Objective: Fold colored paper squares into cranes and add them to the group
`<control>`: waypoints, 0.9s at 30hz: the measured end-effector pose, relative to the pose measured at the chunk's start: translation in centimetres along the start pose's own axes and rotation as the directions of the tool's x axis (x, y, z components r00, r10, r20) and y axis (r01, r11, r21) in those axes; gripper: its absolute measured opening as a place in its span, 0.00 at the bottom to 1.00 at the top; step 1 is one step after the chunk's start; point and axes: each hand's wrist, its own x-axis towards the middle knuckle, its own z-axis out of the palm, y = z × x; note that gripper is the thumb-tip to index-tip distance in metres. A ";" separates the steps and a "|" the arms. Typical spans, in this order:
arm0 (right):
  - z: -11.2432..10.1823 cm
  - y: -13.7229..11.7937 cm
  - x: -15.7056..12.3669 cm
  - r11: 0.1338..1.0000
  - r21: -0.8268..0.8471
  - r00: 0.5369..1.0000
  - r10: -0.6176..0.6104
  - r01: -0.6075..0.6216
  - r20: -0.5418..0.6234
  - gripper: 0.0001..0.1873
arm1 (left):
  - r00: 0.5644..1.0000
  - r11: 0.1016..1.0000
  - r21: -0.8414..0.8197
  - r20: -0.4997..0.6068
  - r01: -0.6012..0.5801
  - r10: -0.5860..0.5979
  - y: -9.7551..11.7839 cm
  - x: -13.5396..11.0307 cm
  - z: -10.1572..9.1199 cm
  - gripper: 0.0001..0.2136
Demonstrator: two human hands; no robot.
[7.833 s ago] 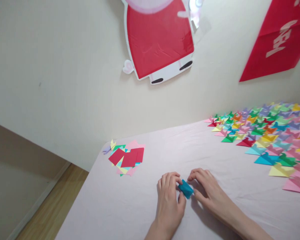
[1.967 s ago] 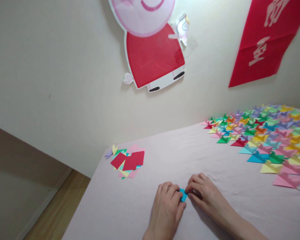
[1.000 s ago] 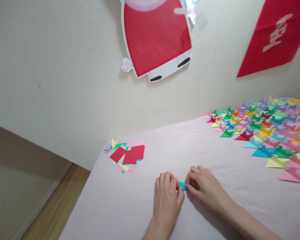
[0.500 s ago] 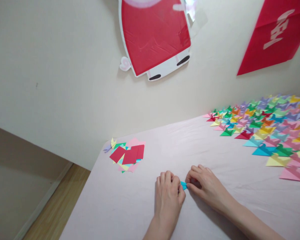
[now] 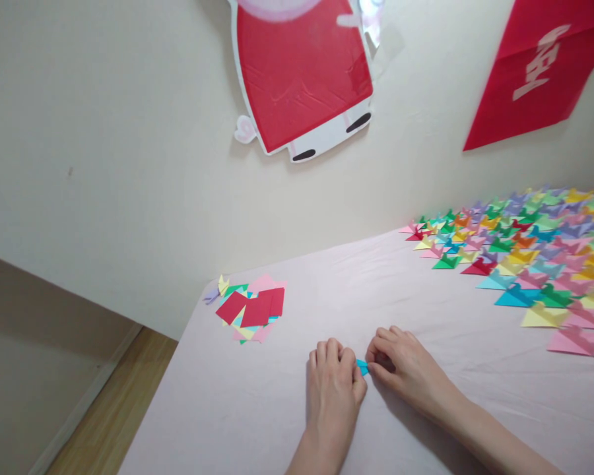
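Note:
A small blue piece of folded paper (image 5: 362,367) lies on the pale pink cloth between my two hands, mostly covered by my fingers. My left hand (image 5: 332,379) is closed, its thumb and curled fingers gripping the paper's left part. From the right, my right hand (image 5: 400,359) pinches the tip of the same paper between thumb and fingers. Left of my hands and farther away lies a loose pile of paper squares (image 5: 260,307), with red ones on top and pink, green, yellow and blue ones beneath.
Rows of folded paper birds (image 5: 525,257) in many colours cover the right far side of the cloth-covered surface (image 5: 218,396). A yellow folded paper piece (image 5: 223,285) and a purple one (image 5: 211,297) sit at the far left corner. Behind rises a wall (image 5: 153,165) with a red cartoon cutout (image 5: 301,72).
My hands keep their hold on the blue paper with almost no movement. The whole view has shifted slightly, so the wall pictures and paper birds appear a little farther left.

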 end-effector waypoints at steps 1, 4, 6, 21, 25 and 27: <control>0.1 -0.1 0.0 1.000 -0.007 1.000 0.006 -0.006 -0.008 0.07 | 1.000 1.000 0.000 -0.001 -0.001 0.001 0.0 0.0 0.0 0.06; 0.6 -0.3 -0.2 0.999 -0.042 0.998 0.020 -0.022 -0.056 0.05 | 1.000 1.000 0.002 0.003 -0.001 0.001 -0.1 0.0 0.0 0.06; 1.1 -0.3 -0.3 0.998 -0.064 0.995 0.019 -0.025 -0.096 0.04 | 1.000 1.000 0.005 0.008 0.002 -0.002 -0.1 0.0 0.1 0.06; 0.7 0.4 -0.3 0.996 0.083 0.999 0.029 -0.026 -0.032 0.15 | 1.000 1.000 0.013 -0.013 0.015 -0.015 0.0 -0.2 0.5 0.07; 0.6 -0.2 -0.3 0.997 0.046 0.998 0.063 -0.062 -0.026 0.08 | 1.000 1.000 0.017 -0.005 0.022 -0.022 0.1 -0.2 0.5 0.07; 0.8 -0.5 -0.3 0.998 0.009 0.997 0.067 -0.067 -0.040 0.04 | 0.999 0.999 -0.004 0.013 0.035 -0.035 0.1 -0.3 0.4 0.06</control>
